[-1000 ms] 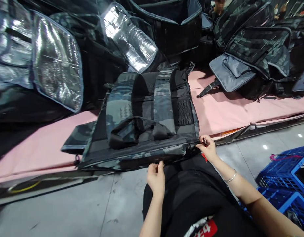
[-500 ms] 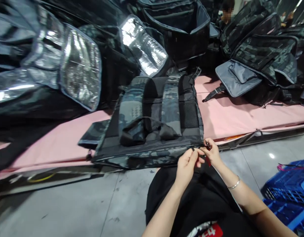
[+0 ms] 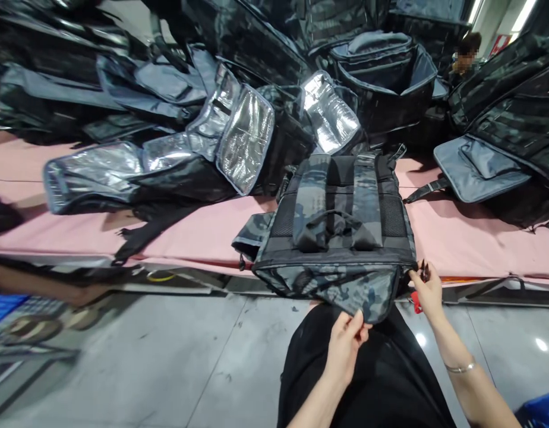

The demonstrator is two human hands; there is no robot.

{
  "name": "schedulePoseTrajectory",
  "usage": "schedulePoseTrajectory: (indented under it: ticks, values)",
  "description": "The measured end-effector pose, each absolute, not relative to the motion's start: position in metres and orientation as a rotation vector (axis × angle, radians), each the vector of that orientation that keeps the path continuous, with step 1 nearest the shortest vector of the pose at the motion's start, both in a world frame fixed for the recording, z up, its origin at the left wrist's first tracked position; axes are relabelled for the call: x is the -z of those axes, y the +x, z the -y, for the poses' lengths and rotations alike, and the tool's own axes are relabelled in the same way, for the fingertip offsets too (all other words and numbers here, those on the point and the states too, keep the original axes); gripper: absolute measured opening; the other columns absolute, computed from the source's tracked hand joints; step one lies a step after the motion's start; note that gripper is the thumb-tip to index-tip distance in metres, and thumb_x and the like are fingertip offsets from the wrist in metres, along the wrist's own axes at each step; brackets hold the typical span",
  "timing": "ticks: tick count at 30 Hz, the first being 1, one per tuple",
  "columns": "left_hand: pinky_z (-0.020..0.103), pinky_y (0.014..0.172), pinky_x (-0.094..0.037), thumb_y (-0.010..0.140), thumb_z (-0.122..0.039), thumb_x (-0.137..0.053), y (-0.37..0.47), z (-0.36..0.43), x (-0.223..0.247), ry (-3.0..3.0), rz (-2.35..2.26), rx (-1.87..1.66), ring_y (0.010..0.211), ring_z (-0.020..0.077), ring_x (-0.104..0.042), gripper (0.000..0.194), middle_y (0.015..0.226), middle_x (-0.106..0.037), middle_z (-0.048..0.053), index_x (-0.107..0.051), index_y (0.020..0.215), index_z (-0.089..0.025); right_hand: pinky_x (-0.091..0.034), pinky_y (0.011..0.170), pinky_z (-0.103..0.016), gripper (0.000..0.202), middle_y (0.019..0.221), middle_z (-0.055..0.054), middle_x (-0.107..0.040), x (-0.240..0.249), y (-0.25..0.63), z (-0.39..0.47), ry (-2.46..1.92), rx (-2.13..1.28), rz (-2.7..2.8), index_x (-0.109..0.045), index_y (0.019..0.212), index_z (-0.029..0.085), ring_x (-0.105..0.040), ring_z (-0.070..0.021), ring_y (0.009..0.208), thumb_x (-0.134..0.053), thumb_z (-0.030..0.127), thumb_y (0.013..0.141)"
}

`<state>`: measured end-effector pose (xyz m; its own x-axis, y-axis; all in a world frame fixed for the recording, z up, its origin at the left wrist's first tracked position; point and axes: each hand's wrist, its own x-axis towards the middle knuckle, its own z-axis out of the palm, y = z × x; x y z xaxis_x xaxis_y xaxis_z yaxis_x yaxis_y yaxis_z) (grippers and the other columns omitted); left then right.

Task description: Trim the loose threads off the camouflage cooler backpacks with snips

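Note:
A camouflage backpack (image 3: 337, 238) lies on the pink-covered table, its padded straps and black carry handle facing up. At its near end, a camouflage flap (image 3: 368, 291) hangs pulled out over the table edge. My left hand (image 3: 348, 342) is closed, pinching that flap's lower corner between thumb and fingers. My right hand (image 3: 428, 291) is closed at the backpack's near right corner, its fingertips against the edge there. It holds what look like small thread snips (image 3: 424, 269), with dark points above the fingers and a red piece below.
Silver-lined open bags (image 3: 245, 139) and more dark bags (image 3: 385, 77) crowd the pink table (image 3: 203, 238). To the right lies a bag with a grey-lined flap (image 3: 477, 166). Another person's arm (image 3: 47, 285) reaches in at left. A blue crate (image 3: 542, 410) stands on the floor at lower right.
My left hand has moved down, away from my right hand, drawing the flap corner outward. My right hand remains at the backpack's corner. The view has shifted left, bringing another person's arm into sight.

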<state>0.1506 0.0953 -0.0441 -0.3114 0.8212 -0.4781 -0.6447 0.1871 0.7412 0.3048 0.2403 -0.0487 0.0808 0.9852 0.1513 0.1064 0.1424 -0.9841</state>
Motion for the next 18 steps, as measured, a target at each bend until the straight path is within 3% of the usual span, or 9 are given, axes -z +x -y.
schedulePoseTrajectory:
  ticks: [4, 5, 7, 9, 10, 14, 18]
  values:
    - [0.029, 0.068, -0.050, 0.070, -0.029, -0.070, 0.133, -0.073, 0.001, 1.252, -1.479, -1.395, 0.063, 0.0186, -0.063, 0.007, 0.062, -0.068, 0.004, -0.071, 0.068, -0.023, -0.036, 0.053, -0.023, 0.027, 0.058, 0.007, -0.042, 0.050, 0.310, -0.247, -1.248, -0.944, 1.259, -0.050, 0.078, 0.018, -0.039, -0.0092, 0.052, -0.065, 0.037, 0.066]
    - [0.030, 0.071, -0.051, 0.071, -0.026, -0.068, 0.120, -0.075, -0.012, 1.555, -1.514, -1.389, 0.066, 0.0196, -0.064, 0.007, 0.067, -0.070, 0.003, -0.073, 0.076, -0.026, -0.037, 0.054, -0.023, 0.027, 0.059, 0.007, -0.044, 0.049, 0.311, -0.246, -1.254, -0.937, 1.265, -0.051, 0.078, 0.017, -0.041, -0.0094, 0.053, -0.065, 0.037, 0.066]
    - [0.035, 0.088, -0.046, 0.074, -0.023, -0.064, 0.087, -0.091, -0.035, 1.926, -1.752, -1.561, 0.089, 0.0225, -0.064, 0.029, 0.093, -0.072, 0.004, -0.069, 0.102, -0.030, -0.039, 0.055, -0.024, 0.029, 0.062, 0.005, -0.049, 0.046, 0.311, -0.240, -1.274, -0.895, 1.243, -0.054, 0.080, 0.016, -0.043, -0.0100, 0.054, -0.065, 0.039, 0.067]
    - [0.045, 0.105, -0.031, 0.080, -0.023, -0.056, 0.051, -0.114, -0.050, 1.944, -2.109, -1.694, 0.122, 0.0264, -0.046, 0.045, 0.124, -0.060, 0.008, -0.054, 0.125, -0.025, -0.040, 0.054, -0.024, 0.030, 0.070, 0.001, -0.056, 0.038, 0.311, -0.232, -1.275, -0.791, 1.217, -0.058, 0.085, 0.015, -0.043, -0.0096, 0.053, -0.065, 0.039, 0.069]
    - [0.046, 0.108, -0.028, 0.082, -0.024, -0.053, 0.035, -0.126, -0.054, 1.944, -2.195, -1.653, 0.128, 0.0255, -0.039, 0.047, 0.131, -0.054, 0.008, -0.050, 0.129, -0.024, -0.040, 0.053, -0.024, 0.030, 0.078, -0.002, -0.059, 0.033, 0.309, -0.228, -1.246, -0.734, 1.229, -0.059, 0.087, 0.014, -0.042, -0.0088, 0.052, -0.064, 0.039, 0.070]
    - [0.041, 0.111, -0.026, 0.087, -0.025, -0.042, -0.005, -0.156, -0.052, 1.813, -2.107, -1.546, 0.131, 0.0207, -0.036, 0.042, 0.135, -0.050, 0.004, -0.051, 0.127, -0.023, -0.043, 0.054, -0.026, 0.035, 0.101, -0.008, -0.062, 0.006, 0.292, -0.217, -1.019, -0.681, 1.486, -0.062, 0.101, 0.018, -0.043, -0.0082, 0.051, -0.067, 0.034, 0.071]
    - [0.038, 0.112, -0.024, 0.082, -0.023, -0.049, -0.015, -0.159, -0.045, 1.361, -1.924, -1.709, 0.126, 0.0203, -0.044, 0.039, 0.129, -0.056, 0.003, -0.059, 0.119, -0.022, -0.047, 0.069, -0.028, 0.020, 0.082, -0.005, -0.066, -0.015, 0.269, -0.226, -1.078, -0.671, 1.558, -0.066, 0.089, 0.018, -0.059, -0.0166, 0.071, -0.061, 0.033, 0.077]
